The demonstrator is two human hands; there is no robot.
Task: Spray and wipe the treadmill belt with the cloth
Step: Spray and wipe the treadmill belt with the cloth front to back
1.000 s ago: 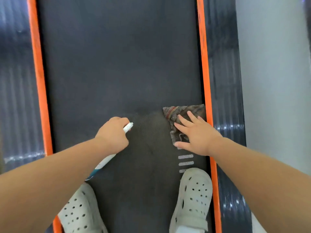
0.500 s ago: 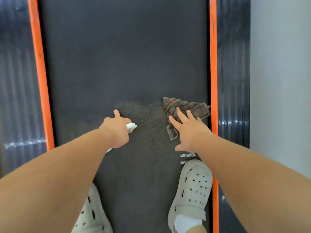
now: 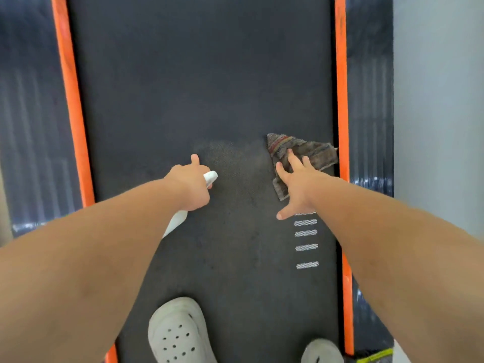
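Lying against the right edge of the treadmill belt point(image 3: 199, 82), beside the orange strip point(image 3: 341, 106), a crumpled striped cloth point(image 3: 311, 149) is pressed flat by the right hand point(image 3: 297, 184). That hand is spread open, its fingers point(image 3: 292, 158) splayed over the near part of the cloth and its thumb stretched back toward a column of short white dashes point(image 3: 306, 239) printed on the belt; nothing is gripped, the cloth only being held down. A white spray bottle point(image 3: 180, 221) is clasped in the left hand point(image 3: 192, 184) near the middle of the belt, the fist closed around its neck with the index finger extended forward, and the white nozzle point(image 3: 210, 177) is seen poking out toward the cloth. A paler, speckled patch point(image 3: 230, 158) is visible on the belt between the two hands. Two white perforated clogs point(image 3: 178, 334) are planted on the near end of the belt.
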